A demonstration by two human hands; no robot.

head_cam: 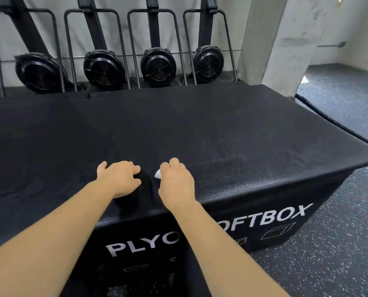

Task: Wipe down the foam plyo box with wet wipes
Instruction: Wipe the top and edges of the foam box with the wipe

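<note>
A large black foam plyo box (221,129) fills the middle of the head view, with white lettering on its near side. My right hand (176,183) lies on the box top close to the near edge, its fingers curled round a small white wet wipe (157,173) that peeks out on the hand's left. My left hand (120,179) rests on the box top just left of it, fingers bent down onto the black surface with nothing in them. A patch of the top to the right of my right hand looks duller.
Several black fan-wheel exercise machines (157,65) with metal frames stand along the white wall behind the box. A concrete pillar (286,39) rises at the back right. Speckled black rubber floor (339,243) runs to the right of the box.
</note>
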